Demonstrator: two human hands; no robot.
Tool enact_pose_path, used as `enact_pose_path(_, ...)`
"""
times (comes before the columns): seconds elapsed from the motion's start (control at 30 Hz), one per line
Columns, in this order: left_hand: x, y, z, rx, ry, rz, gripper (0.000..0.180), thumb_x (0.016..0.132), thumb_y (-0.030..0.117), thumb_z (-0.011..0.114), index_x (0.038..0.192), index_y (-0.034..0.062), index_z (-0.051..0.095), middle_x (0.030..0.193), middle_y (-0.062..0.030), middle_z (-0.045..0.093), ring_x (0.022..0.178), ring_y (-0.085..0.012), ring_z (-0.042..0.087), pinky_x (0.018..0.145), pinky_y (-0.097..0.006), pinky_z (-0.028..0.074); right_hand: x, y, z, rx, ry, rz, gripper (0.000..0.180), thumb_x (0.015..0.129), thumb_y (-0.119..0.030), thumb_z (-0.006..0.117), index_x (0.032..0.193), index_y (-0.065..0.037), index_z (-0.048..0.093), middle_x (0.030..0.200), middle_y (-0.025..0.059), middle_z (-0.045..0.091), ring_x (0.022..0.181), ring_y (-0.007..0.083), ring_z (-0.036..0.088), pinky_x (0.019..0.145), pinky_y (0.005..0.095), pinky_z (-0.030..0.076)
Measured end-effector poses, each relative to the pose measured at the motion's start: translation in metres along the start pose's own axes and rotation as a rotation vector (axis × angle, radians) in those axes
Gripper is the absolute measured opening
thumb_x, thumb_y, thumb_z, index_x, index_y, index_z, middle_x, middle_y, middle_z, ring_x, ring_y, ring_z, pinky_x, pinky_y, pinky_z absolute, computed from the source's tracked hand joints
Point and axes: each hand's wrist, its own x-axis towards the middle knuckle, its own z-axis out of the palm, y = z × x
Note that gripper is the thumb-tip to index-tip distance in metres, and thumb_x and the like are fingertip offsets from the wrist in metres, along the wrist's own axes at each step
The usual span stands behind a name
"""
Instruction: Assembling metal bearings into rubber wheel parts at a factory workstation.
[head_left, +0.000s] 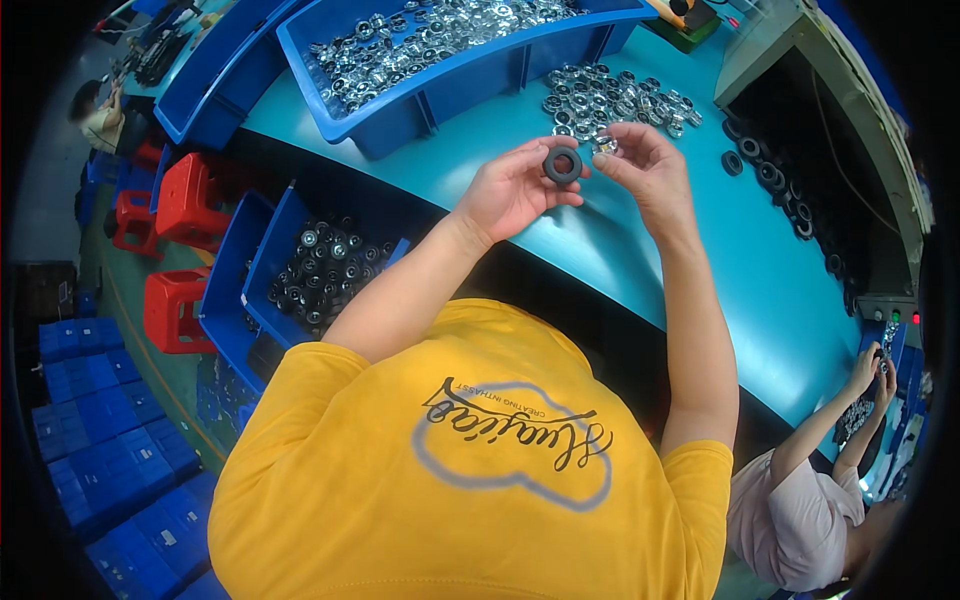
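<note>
Above the teal table, my left hand (pixel 510 188) pinches a black rubber ring (pixel 562 165), its round hole turned toward me. Close to its right, my right hand (pixel 650 170) holds a small shiny metal wheel hub (pixel 604 146) between thumb and fingers. Ring and hub are apart, with a narrow gap between them. Just beyond my hands lies a loose pile of similar chrome hubs (pixel 615 98). Behind that, a long blue bin (pixel 470 105) is heaped with more of them.
Black rings (pixel 770 175) lie in a row on the table's right, beside a grey machine frame (pixel 785 45). Below left, a blue crate (pixel 262 265) holds black-rimmed wheels. Red stools (pixel 175 310) and stacked blue boxes (pixel 115 460) stand left. A co-worker (pixel 800 510) handles parts at lower right.
</note>
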Motion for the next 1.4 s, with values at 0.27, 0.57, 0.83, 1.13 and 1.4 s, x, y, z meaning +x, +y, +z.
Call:
enact_pose_path(0.27, -0.001, 0.000, 0.000, -0.022, 0.019, 0.021, 0.040, 0.104, 0.023, 0.045, 0.135, -0.0023, 0.051, 0.117, -0.0243, 0.064, 0.104, -0.0335, 0.066, 0.094, -0.044, 0.056, -0.006, 0.026, 0.005, 0.209, 0.028, 0.053, 0.041, 0.081, -0.005, 0.082, 0.120, -0.002, 0.070, 0.103, 0.0033, 0.070, 0.093, 0.0100, 0.063, 0.087, 0.0264, 0.052)
enact_pose_path(0.57, -0.002, 0.000, 0.000, -0.034, 0.023, 0.022, 0.040, 0.105, 0.023, 0.045, 0.135, -0.0027, 0.051, 0.117, -0.0234, 0.064, 0.105, -0.0333, 0.066, 0.094, -0.045, 0.056, -0.008, 0.026, 0.008, 0.270, -0.039, 0.060, 0.042, 0.084, -0.005, 0.078, 0.125, -0.001, 0.067, 0.112, 0.0065, 0.071, 0.098, 0.0130, 0.066, 0.089, 0.0283, 0.052)
enact_pose_path(0.83, -0.001, 0.000, 0.001, -0.033, 0.034, 0.023, 0.041, 0.105, 0.023, 0.045, 0.136, -0.0036, 0.049, 0.118, -0.0225, 0.064, 0.105, -0.0326, 0.066, 0.093, -0.044, 0.057, -0.009, 0.023, 0.008, 0.281, -0.075, 0.062, 0.042, 0.086, -0.005, 0.076, 0.126, 0.001, 0.065, 0.110, 0.0081, 0.071, 0.095, 0.0147, 0.068, 0.085, 0.0281, 0.053)
enact_pose_path(1.13, -0.001, 0.000, 0.003, -0.017, 0.047, 0.019, 0.041, 0.105, 0.024, 0.045, 0.137, -0.0026, 0.049, 0.116, -0.0179, 0.065, 0.102, -0.0311, 0.068, 0.092, -0.044, 0.057, -0.008, 0.022, 0.009, 0.243, -0.081, 0.065, 0.044, 0.085, -0.008, 0.078, 0.126, 0.000, 0.065, 0.107, 0.0066, 0.071, 0.094, 0.0122, 0.067, 0.078, 0.0264, 0.052)
enact_pose_path(1.4, 0.001, -0.012, 0.010, 0.421, 0.220, 0.347, 0.043, 0.094, 0.010, 0.069, 0.133, -0.0006, 0.053, 0.115, -0.0121, 0.064, 0.103, -0.0195, 0.065, 0.090, -0.035, 0.055, -0.008, 0.022, 0.009, 0.250, -0.034, 0.053, 0.041, 0.084, -0.009, 0.079, 0.123, -0.002, 0.068, 0.103, 0.0045, 0.071, 0.087, 0.0095, 0.062, 0.075, 0.0251, 0.050)
